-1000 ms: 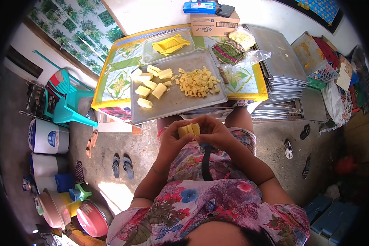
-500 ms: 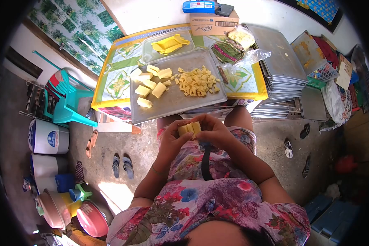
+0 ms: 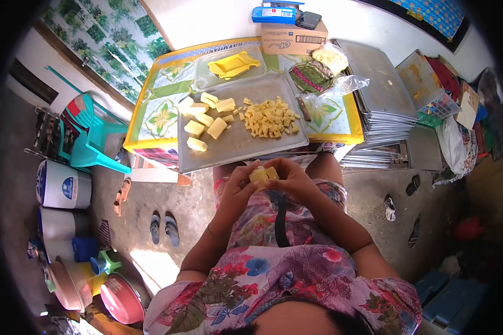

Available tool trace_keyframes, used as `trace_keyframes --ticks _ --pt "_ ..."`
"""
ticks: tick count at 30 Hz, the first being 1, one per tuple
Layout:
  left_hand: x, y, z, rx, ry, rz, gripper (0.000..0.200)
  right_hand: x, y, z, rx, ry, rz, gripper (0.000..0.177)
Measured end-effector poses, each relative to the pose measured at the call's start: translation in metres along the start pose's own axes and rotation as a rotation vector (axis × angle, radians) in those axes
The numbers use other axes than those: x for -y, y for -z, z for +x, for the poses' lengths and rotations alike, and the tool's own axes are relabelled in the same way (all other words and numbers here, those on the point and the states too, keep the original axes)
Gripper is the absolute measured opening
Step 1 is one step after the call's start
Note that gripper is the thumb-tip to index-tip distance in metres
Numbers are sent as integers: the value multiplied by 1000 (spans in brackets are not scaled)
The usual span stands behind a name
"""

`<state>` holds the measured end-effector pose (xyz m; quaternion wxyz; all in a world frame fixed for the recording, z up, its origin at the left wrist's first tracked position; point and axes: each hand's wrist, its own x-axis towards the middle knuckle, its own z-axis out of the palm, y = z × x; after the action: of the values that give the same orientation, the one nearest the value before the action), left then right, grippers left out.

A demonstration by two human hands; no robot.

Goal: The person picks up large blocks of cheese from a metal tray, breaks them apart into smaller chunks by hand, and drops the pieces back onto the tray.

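Above my lap, my left hand (image 3: 239,184) and my right hand (image 3: 292,178) are closed around a pale yellow cheese block (image 3: 262,176), with lines across it where it looks cut into pieces. The fingertips of both hands touch it from either side. Just beyond my hands, a metal tray (image 3: 240,148) rests on the table. Several larger cheese pieces (image 3: 217,128) lie on its left half, and a pile of small cheese cubes (image 3: 269,118) on its right. A brown-handled knife (image 3: 304,109) lies at the tray's right edge, apart from my hands.
Behind the tray, a clear plastic container (image 3: 205,80) holds yellow wrappers (image 3: 230,65). A cardboard box (image 3: 294,39) stands at the back. Stacked metal trays (image 3: 384,84) rise on the right. A teal chair (image 3: 98,148) is at left, with slippers (image 3: 171,228) on the floor.
The cheese block has turned slightly between my hands, and my left fingers have shifted over its top. Things on the tray stay put; the view has moved a little.
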<state>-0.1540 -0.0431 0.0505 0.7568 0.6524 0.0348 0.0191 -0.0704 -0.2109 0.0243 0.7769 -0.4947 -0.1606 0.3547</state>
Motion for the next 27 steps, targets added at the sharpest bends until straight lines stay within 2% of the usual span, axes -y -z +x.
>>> trace_keyframes --ticks 1,10,19,27 --pt "-1 -2 0 3 32 -50 46 -1 1 1 2 21 -71 39" --pt "-7 -5 5 -88 113 -95 40 9 -2 1 -61 29 -1 42" --pt "-7 5 4 -44 167 -262 37 14 2 2 39 -46 47 40" --pt "-6 2 2 -128 66 -67 36 7 -4 7 56 36 -38 42"
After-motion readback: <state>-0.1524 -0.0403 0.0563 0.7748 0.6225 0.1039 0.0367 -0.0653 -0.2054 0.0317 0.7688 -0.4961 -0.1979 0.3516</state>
